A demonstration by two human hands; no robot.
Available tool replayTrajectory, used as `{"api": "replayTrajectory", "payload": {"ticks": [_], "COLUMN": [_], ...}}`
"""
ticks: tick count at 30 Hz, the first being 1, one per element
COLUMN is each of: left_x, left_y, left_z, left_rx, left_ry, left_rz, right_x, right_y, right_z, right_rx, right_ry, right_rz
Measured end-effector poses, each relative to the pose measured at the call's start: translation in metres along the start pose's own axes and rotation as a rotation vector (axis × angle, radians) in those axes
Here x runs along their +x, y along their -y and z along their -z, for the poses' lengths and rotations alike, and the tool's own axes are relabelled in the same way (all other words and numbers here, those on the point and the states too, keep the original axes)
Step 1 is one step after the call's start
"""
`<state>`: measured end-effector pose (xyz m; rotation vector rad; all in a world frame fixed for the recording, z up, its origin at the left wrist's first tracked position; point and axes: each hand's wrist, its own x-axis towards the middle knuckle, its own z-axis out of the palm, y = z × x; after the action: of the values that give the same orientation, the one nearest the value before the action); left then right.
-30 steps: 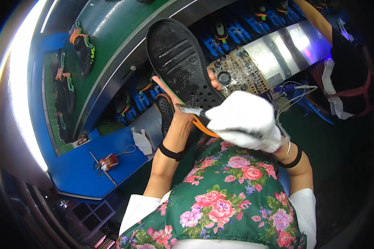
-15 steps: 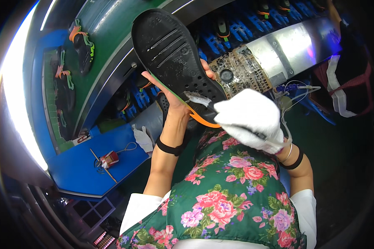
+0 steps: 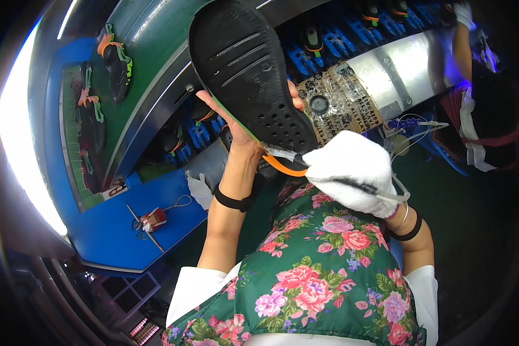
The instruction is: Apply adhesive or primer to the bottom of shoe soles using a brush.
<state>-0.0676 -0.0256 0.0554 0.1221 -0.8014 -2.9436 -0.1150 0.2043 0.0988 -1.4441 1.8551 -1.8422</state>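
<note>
My left hand (image 3: 236,124) is clamped on a black shoe (image 3: 249,72), sole turned up toward me, raised above the blue racks (image 3: 328,49). My right hand (image 3: 352,170), in a white glove, is closed around a thin applicator (image 3: 291,154) whose tip touches the shoe's heel edge beside an orange strip (image 3: 282,167). The racks' slots hold other dark shoes with orange trim (image 3: 311,34). On the green belt (image 3: 150,52) to my left lie more shoes (image 3: 118,60). Another person's gloved hand (image 3: 462,12) reaches in at the upper right.
</note>
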Motion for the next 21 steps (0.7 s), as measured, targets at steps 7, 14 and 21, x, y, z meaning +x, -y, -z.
{"api": "replayTrajectory", "payload": {"ticks": [7,14,21], "left_x": [0.006,0.011,0.017], "left_y": [-0.008,-0.013,-0.015], "left_z": [-0.007,-0.005,-0.005], "left_rx": [0.034,0.049,0.093], "left_ry": [0.089,0.134,0.164], "left_rz": [0.029,0.045,0.047], "right_x": [0.005,0.004,0.003], "right_y": [0.003,0.003,0.002], "right_z": [0.005,0.004,0.005], "right_rx": [-0.038,-0.009,0.013], "right_ry": [0.049,0.027,0.006], "right_rz": [0.055,0.010,-0.031]}}
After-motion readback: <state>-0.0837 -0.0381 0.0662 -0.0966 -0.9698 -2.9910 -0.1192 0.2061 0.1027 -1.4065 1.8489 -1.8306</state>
